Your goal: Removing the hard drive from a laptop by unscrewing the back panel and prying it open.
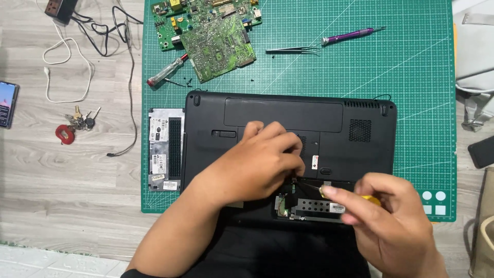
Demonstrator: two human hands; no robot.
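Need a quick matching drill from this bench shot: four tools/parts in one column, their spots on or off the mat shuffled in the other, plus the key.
Things:
1. tweezers
2. green circuit boards
3. bunch of keys
4. grey cover panel

Places:
A. on the wooden floor, left of the cutting mat
B. on the mat beside the laptop's left edge
C. mat's top left corner
D. top of the mat, left of the purple screwdriver

Pairs: 1-D, 2-C, 3-A, 4-B
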